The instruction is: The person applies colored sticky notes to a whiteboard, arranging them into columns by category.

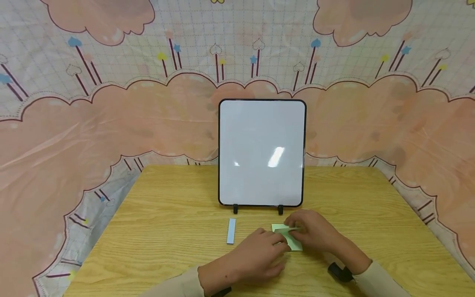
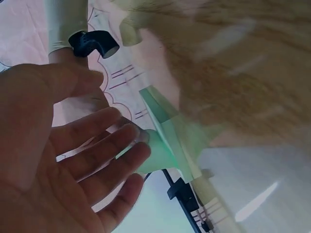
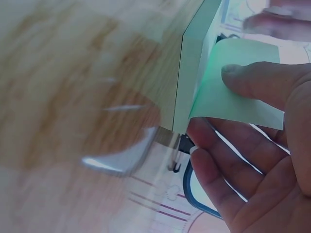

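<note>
A pad of light green sticky notes (image 1: 295,245) lies on the table between my hands. My right hand (image 1: 316,232) pinches the pad's top sheet, with the thumb on one face. In the right wrist view this green sheet (image 3: 250,104) is bent up from the pad's thin stack (image 3: 190,73). My left hand (image 1: 256,255) is at the pad's near left side, partly covering it in the head view. In the left wrist view its fingers (image 2: 104,158) are spread and loosely bent, gripping nothing; whether the fingertips touch the pad I cannot tell.
A whiteboard (image 1: 261,152) with a black frame stands upright on small black feet (image 1: 280,210) behind the pad. To the pad's left, a narrow pale blue strip (image 1: 231,231) lies on the wooden table (image 1: 167,218). A patterned cloth (image 1: 167,119) hangs around the back and sides.
</note>
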Tool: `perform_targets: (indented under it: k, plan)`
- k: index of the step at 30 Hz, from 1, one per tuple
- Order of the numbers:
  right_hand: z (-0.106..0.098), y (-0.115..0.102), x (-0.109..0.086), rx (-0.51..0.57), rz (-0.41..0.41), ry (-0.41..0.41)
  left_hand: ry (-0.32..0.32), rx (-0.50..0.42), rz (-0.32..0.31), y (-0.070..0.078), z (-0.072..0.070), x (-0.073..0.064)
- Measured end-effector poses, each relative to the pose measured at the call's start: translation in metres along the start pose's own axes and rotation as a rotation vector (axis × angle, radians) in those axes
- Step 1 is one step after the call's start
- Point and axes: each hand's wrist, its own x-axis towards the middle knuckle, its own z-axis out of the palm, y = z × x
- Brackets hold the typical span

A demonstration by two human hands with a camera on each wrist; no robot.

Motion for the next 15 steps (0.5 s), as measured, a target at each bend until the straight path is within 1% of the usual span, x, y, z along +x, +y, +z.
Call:
perform_targets:
  k: [3,9,15]
  plan:
    - [-0.0005,-0.0011,0.0004,0.002,0.006,-0.007,-0.03,0.011,0.002,-0.0001,0.0013,-0.0014]
    - [-0.0009,-0.002,-0.0002,-0.011,-0.005,0.004,-0.052,0.041,-0.004,-0.0019,0.0026,-0.002]
    - [-0.0028,-0.0035,0.0002,-0.018,-0.012,-0.003,-0.091,0.025,-0.027,-0.0048,0.0033,-0.0016]
